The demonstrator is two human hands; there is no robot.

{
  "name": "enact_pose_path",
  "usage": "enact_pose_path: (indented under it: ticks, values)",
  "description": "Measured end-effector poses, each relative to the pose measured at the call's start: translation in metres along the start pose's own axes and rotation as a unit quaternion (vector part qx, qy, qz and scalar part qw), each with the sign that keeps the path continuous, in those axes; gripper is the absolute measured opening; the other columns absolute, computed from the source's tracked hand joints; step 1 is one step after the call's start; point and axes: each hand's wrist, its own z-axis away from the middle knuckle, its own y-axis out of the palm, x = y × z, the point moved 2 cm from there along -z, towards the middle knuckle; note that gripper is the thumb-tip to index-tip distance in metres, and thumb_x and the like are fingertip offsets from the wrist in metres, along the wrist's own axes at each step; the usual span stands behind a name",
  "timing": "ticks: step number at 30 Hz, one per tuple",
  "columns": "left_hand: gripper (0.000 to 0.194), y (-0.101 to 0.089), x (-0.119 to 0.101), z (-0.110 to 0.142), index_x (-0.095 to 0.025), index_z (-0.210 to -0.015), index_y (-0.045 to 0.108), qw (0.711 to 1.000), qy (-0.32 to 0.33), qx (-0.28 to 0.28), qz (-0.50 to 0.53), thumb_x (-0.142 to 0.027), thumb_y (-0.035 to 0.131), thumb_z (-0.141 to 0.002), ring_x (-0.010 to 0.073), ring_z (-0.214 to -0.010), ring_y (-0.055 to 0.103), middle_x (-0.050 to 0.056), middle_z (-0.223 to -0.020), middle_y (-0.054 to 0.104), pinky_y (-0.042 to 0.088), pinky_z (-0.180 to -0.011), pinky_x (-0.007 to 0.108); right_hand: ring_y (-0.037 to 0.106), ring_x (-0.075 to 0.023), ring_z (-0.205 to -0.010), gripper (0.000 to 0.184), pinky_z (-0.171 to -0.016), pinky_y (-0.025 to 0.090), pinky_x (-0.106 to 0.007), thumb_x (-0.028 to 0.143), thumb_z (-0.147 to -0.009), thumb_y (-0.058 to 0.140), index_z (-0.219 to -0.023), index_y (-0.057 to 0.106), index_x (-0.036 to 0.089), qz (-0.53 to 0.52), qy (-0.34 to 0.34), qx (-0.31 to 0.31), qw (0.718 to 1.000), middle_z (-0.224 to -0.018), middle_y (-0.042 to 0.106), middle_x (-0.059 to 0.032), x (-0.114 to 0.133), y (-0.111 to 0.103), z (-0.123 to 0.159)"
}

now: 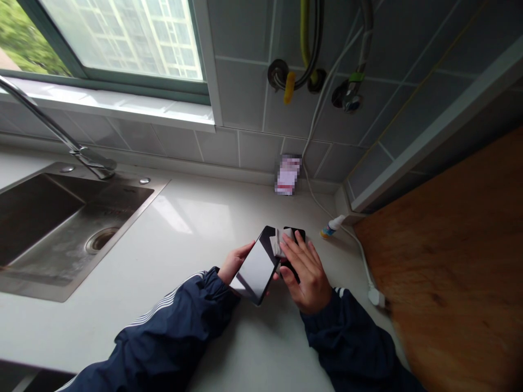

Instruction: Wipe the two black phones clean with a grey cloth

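"Fingers [297, 252] of the right hand [307, 277]: how do they lie?"

"Long and slightly spread, with the thumb set apart from the rest. The tips rest on a pale grey cloth [278, 247]."

"And what does the cloth touch?"

"It overlaps the upper right part of a flat device [256, 265] with a glossy screen and a dark frame. Phone or small tablet, I can't tell."

"Where is the device?"

"In the left hand [232, 265], tilted, above the white counter [143, 267]. That thumb lies along its left edge, a fingertip shows at the right edge, so it is gripped between them. The other left fingers are mostly hidden underneath."

"Something dark sits behind the right fingers."

"A black object [303, 233] with rounded corners, largely covered by the hand. I couldn't say what it is."

"Further out?"

"Just beyond, to the right, a small bottle [333, 226] with a white cap, tipped over beside a white cable [360, 250]. The cable runs to a white plug [376, 297] near a wooden panel [457, 261]. Toward the wall, a blurred upright item [288, 174] leans by the tiles [257, 149]."

"On the left side?"

"A steel sink [116, 234], well apart from the hands, with a chrome faucet [96, 162] at its back rim. Above that, a window [122, 38]. Hoses [304, 27], one of them yellow, hang on the wall to its right."
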Motion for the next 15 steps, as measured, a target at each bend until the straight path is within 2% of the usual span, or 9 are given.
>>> enact_pose_path:
  ticks: [4, 9, 11, 15]
  values:
    - [0.062, 0.0027, -0.0014, -0.0001, -0.004, -0.137, 0.055, 1.0, 0.0, 0.006, 0.011, -0.048, 0.041, -0.097, 0.0336, -0.081, 0.074, 0.023, -0.099, 0.075, 0.06, -0.066, 0.047, 0.033, -0.0303, -0.148, 0.046, -0.117, 0.032, -0.059, 0.035, -0.102, 0.042, -0.144, 0.049, 0.018, -0.004, -0.002, 0.005, 1.0, -0.149, 0.052, -0.0116, 0.0025, -0.0009, 0.0005]
    - [0.061, 0.0051, -0.0015, 0.0029, -0.002, -0.127, 0.063, 0.997, 0.013, -0.077, -0.016, -0.048, 0.031, -0.101, 0.0278, -0.073, 0.074, 0.019, -0.095, 0.076, 0.059, -0.059, 0.038, 0.032, -0.0301, -0.149, 0.046, -0.117, 0.031, -0.058, 0.034, -0.102, 0.043, -0.144, 0.048, 0.017, -0.013, -0.006, 0.016, 1.0, -0.15, 0.05, -0.0112, 0.0028, -0.0003, 0.0023]
    - [0.062, 0.0048, -0.0012, 0.0041, -0.002, -0.121, 0.066, 0.996, 0.01, -0.087, -0.025, -0.049, 0.03, -0.102, 0.0251, -0.068, 0.073, 0.017, -0.089, 0.076, 0.056, -0.058, 0.033, 0.032, -0.0298, -0.149, 0.047, -0.118, 0.031, -0.058, 0.033, -0.101, 0.044, -0.145, 0.047, 0.017, -0.02, -0.01, 0.017, 1.0, -0.151, 0.05, -0.0112, 0.0028, 0.0002, 0.0028]
    - [0.064, 0.004, -0.0011, 0.0046, 0.0, -0.102, 0.071, 0.994, 0.004, -0.104, -0.027, -0.048, 0.029, -0.102, 0.0224, -0.059, 0.071, 0.016, -0.08, 0.075, 0.054, -0.057, 0.03, 0.032, -0.0295, -0.149, 0.046, -0.117, 0.032, -0.057, 0.031, -0.101, 0.045, -0.145, 0.047, 0.017, -0.029, -0.02, 0.017, 0.999, -0.15, 0.05, -0.0117, 0.0034, 0.0023, 0.0029]
